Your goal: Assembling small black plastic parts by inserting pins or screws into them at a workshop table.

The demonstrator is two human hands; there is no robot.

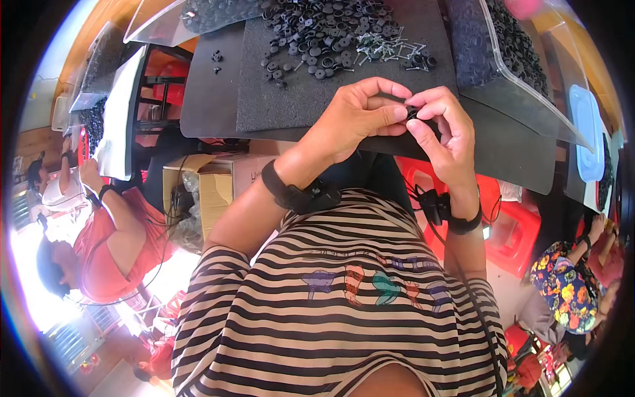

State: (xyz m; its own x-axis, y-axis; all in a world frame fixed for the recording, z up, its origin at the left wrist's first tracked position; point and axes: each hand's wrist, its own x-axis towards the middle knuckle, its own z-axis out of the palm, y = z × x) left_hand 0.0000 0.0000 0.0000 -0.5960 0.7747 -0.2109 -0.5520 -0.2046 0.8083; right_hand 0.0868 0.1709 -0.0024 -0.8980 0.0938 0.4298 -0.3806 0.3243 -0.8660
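Note:
Both my hands meet over the front edge of the dark table, pinching a small round black plastic part (413,113) between them. My left hand (364,118) grips its left side with thumb and forefinger. From the other side, my right hand (446,129) closes its fingertips on the same part, which they mostly cover. Beyond my hands, a heap of round black plastic parts (321,40) is spread on a black foam mat (264,106). Silver screws (387,47) lie in a loose pile at the heap's right.
A clear plastic bin (529,92) of black parts stands at the right, another clear bin (159,26) at the far left. Below the table are a cardboard box (215,182) and a red stool (512,238). People work at both sides. Cables hang by my wrists.

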